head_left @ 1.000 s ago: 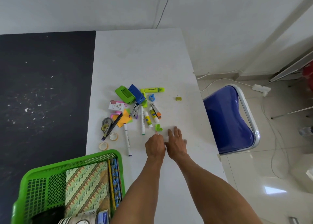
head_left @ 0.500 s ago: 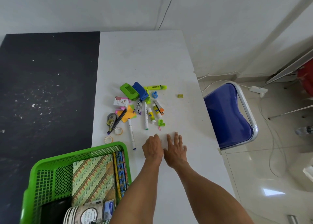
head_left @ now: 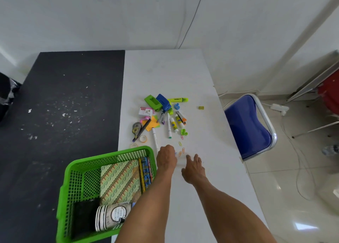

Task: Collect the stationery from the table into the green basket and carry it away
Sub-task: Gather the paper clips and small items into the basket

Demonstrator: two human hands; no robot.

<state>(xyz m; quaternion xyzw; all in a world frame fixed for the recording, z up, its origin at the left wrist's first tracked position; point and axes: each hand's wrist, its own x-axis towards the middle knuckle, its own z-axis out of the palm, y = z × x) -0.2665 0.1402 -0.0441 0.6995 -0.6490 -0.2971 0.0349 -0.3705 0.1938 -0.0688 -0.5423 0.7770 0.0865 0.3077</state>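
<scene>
Orange and yellow wire paper clips (head_left: 181, 151) are lying loose on the white table (head_left: 211, 132) beside the green plastic mesh basket (head_left: 77, 171) | risk: I'm judging they're thin enough to slip or scatter off-edge | left hand (head_left: 166, 156) curled, contents hidden, cannot tell | right hand (head_left: 193, 167) spread, blurred, holding nothing.

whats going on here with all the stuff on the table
A person is clearing stationery off a white table into a green basket. The basket already holds a patterned notebook, pencils and a stack of paper cups. Both hands are down by a few loose paper clips: the left hand is curled beside them, the right hand spread flat. Most of the pile, with markers, glue sticks and tape, is not yet collected.
</scene>
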